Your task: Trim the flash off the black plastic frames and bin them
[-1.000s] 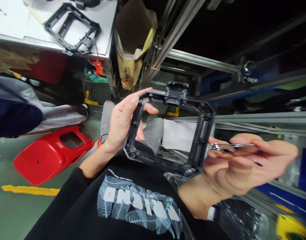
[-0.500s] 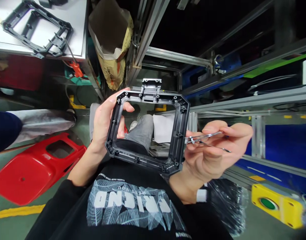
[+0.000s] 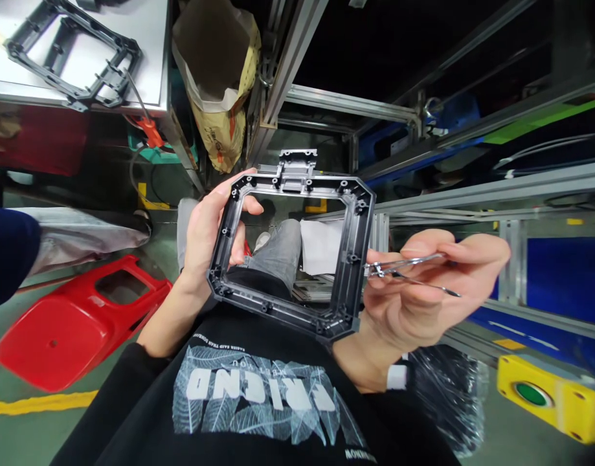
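Note:
My left hand (image 3: 207, 239) grips the left side of a dark grey plastic frame (image 3: 348, 272), rectangular with cut corners and several screw bosses, held upright in front of my chest. My right hand (image 3: 423, 301) pinches metal tweezers (image 3: 406, 266) whose tips point at the frame's right side, just touching or nearly touching it. Through the frame's opening I see my grey trouser leg and a white sheet.
A second dark frame (image 3: 74, 52) lies on a grey table at top left. A red plastic stool (image 3: 68, 323) lies on the green floor at left, beside another person's leg. A brown paper bag (image 3: 219, 84) hangs by aluminium rails. A yellow button box (image 3: 550, 398) sits at right.
The view has swung right, so the stool and table slid left. The frame has come more upright and nearer the middle; my right hand with the tweezers has closed in on its right side.

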`<action>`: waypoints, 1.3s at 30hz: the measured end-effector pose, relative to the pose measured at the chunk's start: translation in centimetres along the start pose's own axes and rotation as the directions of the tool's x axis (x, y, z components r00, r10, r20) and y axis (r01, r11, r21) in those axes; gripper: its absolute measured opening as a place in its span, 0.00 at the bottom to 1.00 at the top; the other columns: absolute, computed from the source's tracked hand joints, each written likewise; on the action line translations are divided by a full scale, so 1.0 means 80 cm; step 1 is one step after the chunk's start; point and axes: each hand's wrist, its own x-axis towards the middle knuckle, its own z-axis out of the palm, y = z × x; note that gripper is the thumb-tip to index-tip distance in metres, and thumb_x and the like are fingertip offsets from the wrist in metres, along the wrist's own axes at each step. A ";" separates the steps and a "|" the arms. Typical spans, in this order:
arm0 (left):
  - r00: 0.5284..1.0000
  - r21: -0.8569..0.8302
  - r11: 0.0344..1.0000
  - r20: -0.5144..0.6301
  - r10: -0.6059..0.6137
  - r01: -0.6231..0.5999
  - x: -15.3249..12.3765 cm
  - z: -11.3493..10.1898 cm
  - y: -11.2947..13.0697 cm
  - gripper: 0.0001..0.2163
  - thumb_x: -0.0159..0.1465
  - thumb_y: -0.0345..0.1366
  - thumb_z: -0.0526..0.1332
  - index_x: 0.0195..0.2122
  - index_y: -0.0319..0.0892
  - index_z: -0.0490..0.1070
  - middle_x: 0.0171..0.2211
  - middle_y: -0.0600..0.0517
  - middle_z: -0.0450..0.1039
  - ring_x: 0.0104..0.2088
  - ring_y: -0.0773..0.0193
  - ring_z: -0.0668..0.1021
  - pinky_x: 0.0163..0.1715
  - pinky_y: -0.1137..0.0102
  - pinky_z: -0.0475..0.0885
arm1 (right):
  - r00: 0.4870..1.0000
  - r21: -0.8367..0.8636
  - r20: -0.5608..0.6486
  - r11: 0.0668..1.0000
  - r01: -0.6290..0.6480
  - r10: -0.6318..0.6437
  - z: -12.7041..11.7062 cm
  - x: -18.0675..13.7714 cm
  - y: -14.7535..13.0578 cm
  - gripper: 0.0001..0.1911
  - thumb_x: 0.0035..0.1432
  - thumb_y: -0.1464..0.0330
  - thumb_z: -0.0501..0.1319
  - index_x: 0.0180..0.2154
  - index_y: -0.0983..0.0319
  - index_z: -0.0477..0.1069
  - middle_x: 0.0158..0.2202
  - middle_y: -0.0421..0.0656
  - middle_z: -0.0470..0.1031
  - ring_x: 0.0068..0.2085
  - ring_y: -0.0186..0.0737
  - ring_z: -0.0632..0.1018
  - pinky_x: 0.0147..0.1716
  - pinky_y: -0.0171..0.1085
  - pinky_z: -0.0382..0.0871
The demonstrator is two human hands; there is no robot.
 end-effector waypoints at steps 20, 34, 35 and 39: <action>0.996 0.030 0.999 -0.082 0.033 -0.031 -0.008 0.004 0.001 0.19 0.76 0.52 0.66 0.54 0.42 0.86 0.37 0.51 0.84 0.12 0.75 0.70 0.07 0.77 0.51 | 0.996 -0.048 -0.092 0.999 -0.022 0.018 -0.002 -0.001 0.014 0.18 0.64 0.68 0.84 0.50 0.54 0.81 0.43 0.39 0.81 0.39 0.38 0.87 0.39 0.35 0.90; 0.955 0.081 0.976 -0.206 0.215 -0.202 -0.027 0.028 0.007 0.12 0.77 0.46 0.65 0.51 0.45 0.84 0.31 0.55 0.80 0.12 0.71 0.73 0.07 0.75 0.57 | 0.960 -0.198 -0.266 0.969 -0.147 0.091 0.051 -0.011 0.070 0.12 0.74 0.65 0.77 0.51 0.55 0.77 0.54 0.43 0.74 0.46 0.46 0.87 0.24 0.32 0.86; 0.956 0.073 0.977 -0.201 0.213 -0.203 -0.027 0.028 0.008 0.12 0.77 0.46 0.65 0.51 0.46 0.84 0.31 0.55 0.80 0.12 0.71 0.73 0.07 0.75 0.57 | 0.961 -0.208 -0.265 0.968 -0.142 0.084 0.053 -0.010 0.068 0.11 0.74 0.65 0.77 0.51 0.55 0.77 0.54 0.44 0.74 0.46 0.46 0.87 0.23 0.32 0.85; 0.959 0.026 0.968 -0.133 0.251 -0.250 -0.028 0.028 0.012 0.12 0.76 0.48 0.67 0.51 0.48 0.85 0.29 0.56 0.80 0.11 0.70 0.73 0.06 0.76 0.58 | 0.965 -0.227 -0.251 0.964 -0.137 0.078 0.055 -0.007 0.062 0.10 0.76 0.64 0.76 0.49 0.56 0.77 0.53 0.43 0.74 0.41 0.45 0.88 0.18 0.29 0.81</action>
